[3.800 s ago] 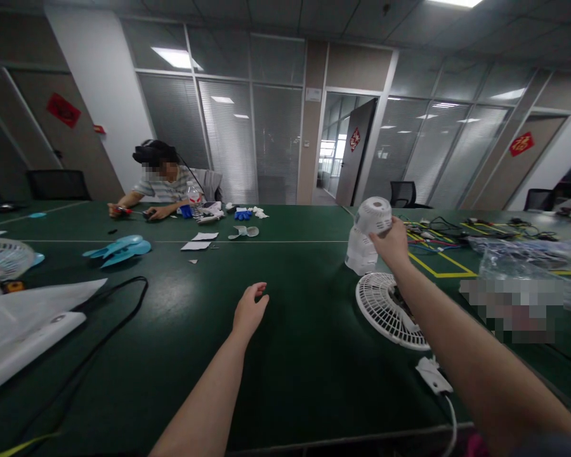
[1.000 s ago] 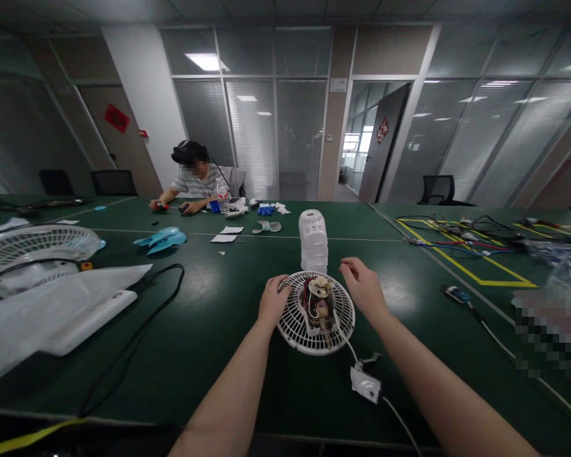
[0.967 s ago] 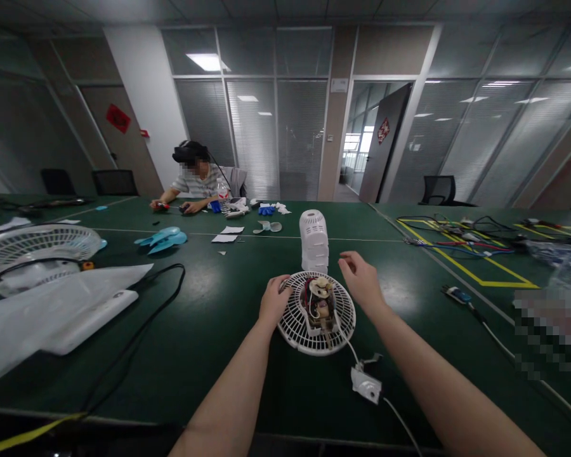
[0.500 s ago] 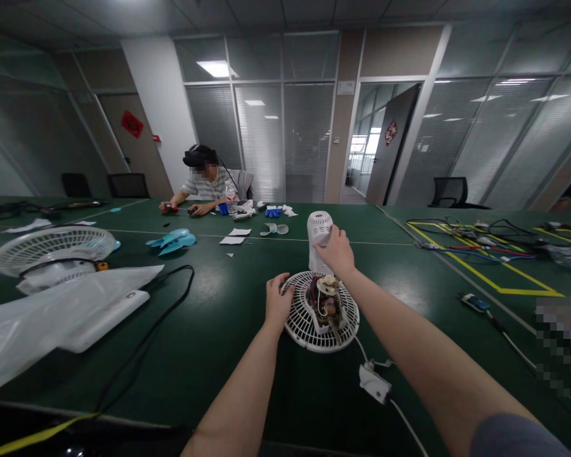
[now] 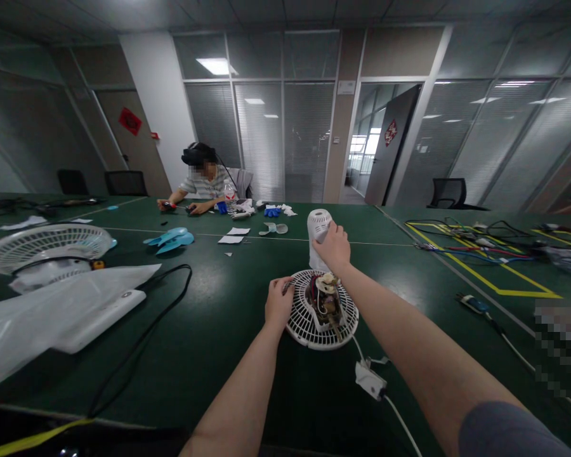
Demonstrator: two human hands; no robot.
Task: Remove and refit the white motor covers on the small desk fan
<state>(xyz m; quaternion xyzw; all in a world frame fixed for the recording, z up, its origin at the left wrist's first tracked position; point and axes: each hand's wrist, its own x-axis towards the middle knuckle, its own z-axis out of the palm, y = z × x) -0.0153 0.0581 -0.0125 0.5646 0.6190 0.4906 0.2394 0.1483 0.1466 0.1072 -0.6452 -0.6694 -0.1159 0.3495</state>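
Low in the frame, right of centre, a small white switch box (image 5: 370, 379) lay on the green table (image 5: 228, 343). Just above it, at centre, the white fan grille (image 5: 304, 329) lay flat with the bare motor (image 5: 324, 299) standing on it. My left hand (image 5: 278, 306) gripped the grille's left rim, fingers curled over it. Behind the grille, my right hand (image 5: 334, 246) was closed around the white motor cover (image 5: 316, 223), which stood upright just beyond the grille's far edge. Farther off, left of centre, lay blue fan blades (image 5: 171, 238), and beyond them a person (image 5: 202, 181) sat at the table's far side.
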